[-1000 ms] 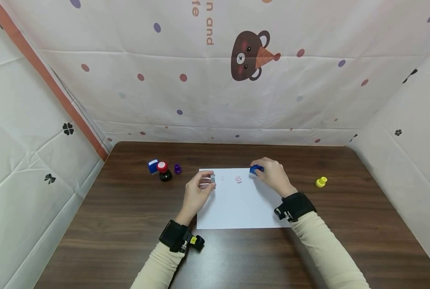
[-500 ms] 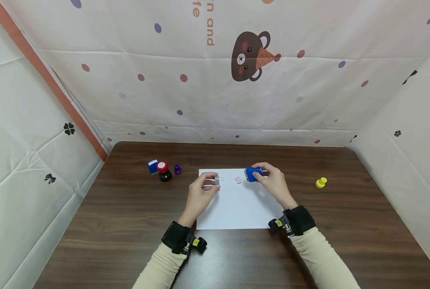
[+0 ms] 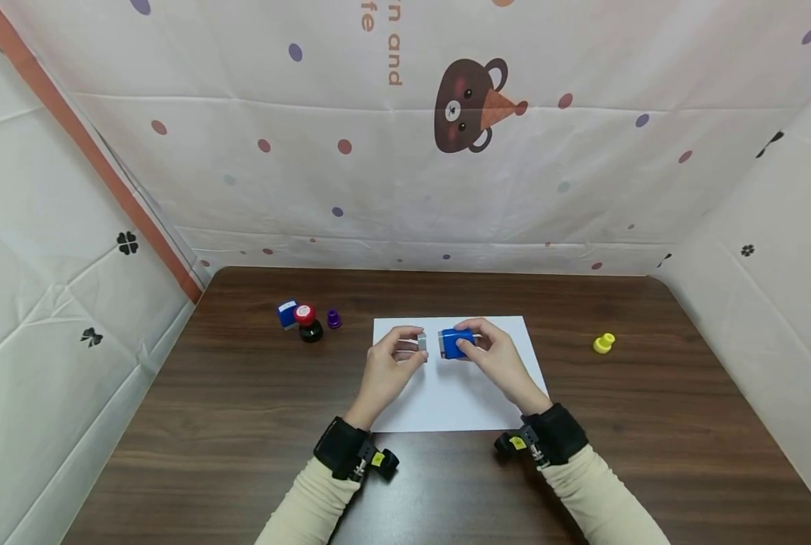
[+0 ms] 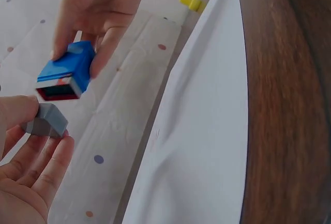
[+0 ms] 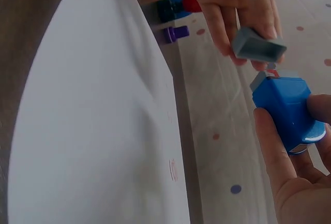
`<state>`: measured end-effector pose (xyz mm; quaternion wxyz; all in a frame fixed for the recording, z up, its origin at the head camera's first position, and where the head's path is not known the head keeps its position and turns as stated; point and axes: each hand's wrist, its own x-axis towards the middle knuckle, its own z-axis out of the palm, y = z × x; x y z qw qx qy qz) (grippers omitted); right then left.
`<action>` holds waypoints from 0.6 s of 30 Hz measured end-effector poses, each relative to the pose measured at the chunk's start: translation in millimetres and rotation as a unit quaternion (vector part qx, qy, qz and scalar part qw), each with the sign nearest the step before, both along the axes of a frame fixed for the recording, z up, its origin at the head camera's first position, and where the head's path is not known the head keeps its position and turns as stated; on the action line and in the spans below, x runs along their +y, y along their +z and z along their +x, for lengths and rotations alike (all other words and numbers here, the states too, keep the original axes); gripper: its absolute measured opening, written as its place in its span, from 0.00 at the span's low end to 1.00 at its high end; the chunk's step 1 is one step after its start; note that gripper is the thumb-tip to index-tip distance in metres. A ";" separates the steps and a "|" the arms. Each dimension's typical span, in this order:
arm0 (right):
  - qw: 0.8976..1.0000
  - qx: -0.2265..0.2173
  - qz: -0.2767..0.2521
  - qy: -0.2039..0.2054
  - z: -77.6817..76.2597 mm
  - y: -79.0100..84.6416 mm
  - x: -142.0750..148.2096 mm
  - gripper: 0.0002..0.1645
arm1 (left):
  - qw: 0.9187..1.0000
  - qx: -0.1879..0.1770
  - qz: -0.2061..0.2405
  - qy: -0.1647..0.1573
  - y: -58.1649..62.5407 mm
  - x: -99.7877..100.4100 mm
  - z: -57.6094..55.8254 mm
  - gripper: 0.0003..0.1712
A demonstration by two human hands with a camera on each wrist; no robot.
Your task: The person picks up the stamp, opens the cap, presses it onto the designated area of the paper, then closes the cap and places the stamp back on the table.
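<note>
My right hand (image 3: 503, 369) grips a blue stamp (image 3: 450, 344) between thumb and fingers, above the white paper. Its stamping end points left; in the left wrist view that end shows dark with a red edge (image 4: 58, 92). Facing it, a small grey stamp cap (image 5: 256, 47) is pinched by my left hand (image 3: 386, 378). The cap's hollow side is turned toward the stamp, and a narrow gap lies between the two in the head view. On the paper (image 3: 446, 412), a red imprint (image 5: 174, 170) shows in the right wrist view.
At the back left of the brown table (image 3: 241, 409) stand another blue stamp (image 3: 287, 314), a black stamp with a red top (image 3: 310, 325) and a small purple stamp (image 3: 334, 319). A yellow stamp (image 3: 604, 344) sits to the right of the paper.
My right hand has lifted the blue stamp, turned its stamping end leftward and brought it left. My left hand has moved slightly right with the cap, so both are now close together.
</note>
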<state>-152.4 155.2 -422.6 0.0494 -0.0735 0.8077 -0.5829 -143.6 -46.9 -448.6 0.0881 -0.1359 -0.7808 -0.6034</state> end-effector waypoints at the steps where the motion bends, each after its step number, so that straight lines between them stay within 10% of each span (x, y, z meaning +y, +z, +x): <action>1: 1.000 -0.002 -0.002 0.002 0.7 -0.5 -1.7 0.17 | 1.000 -0.002 0.001 -0.001 0.5 0.7 0.5 0.19; 10: 1.000 0.008 -0.022 0.010 6.2 -2.4 -11.6 0.16 | 1.000 -0.011 0.009 -0.006 6.6 5.9 5.0 0.20; 18: 0.999 0.013 -0.032 0.008 8.0 -2.4 -16.0 0.16 | 1.000 0.004 0.006 -0.011 37.6 5.8 21.0 0.18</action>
